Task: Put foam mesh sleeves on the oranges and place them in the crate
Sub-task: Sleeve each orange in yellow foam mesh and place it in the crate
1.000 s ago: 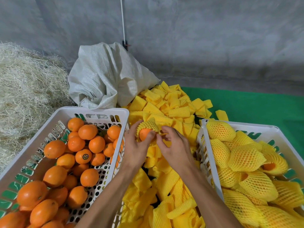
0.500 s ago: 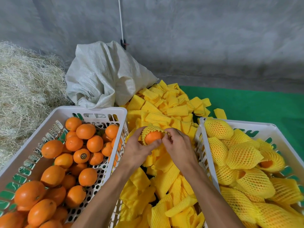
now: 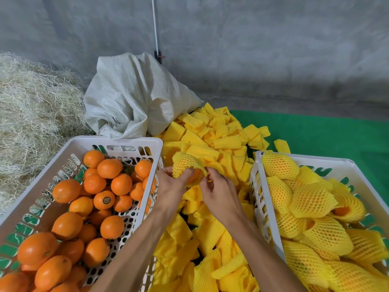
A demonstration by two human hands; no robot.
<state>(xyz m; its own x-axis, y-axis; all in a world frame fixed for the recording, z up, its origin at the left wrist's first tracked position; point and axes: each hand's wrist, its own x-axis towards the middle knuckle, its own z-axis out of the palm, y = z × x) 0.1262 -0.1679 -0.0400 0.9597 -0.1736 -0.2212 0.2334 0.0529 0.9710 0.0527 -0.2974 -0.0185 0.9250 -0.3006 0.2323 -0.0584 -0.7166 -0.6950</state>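
Between two white crates, the left hand (image 3: pixel 171 187) and right hand (image 3: pixel 219 191) both pinch a yellow sleeve (image 3: pixel 187 165) wrapped over an orange (image 3: pixel 194 175), its open end toward the person. Only a sliver of fruit shows. One orange in the left crate (image 3: pixel 117 141) carries a round dark sticker (image 3: pixel 106 200), unreadable. The right crate (image 3: pixel 336 163) of wrapped fruit is cut off at the frame edge.
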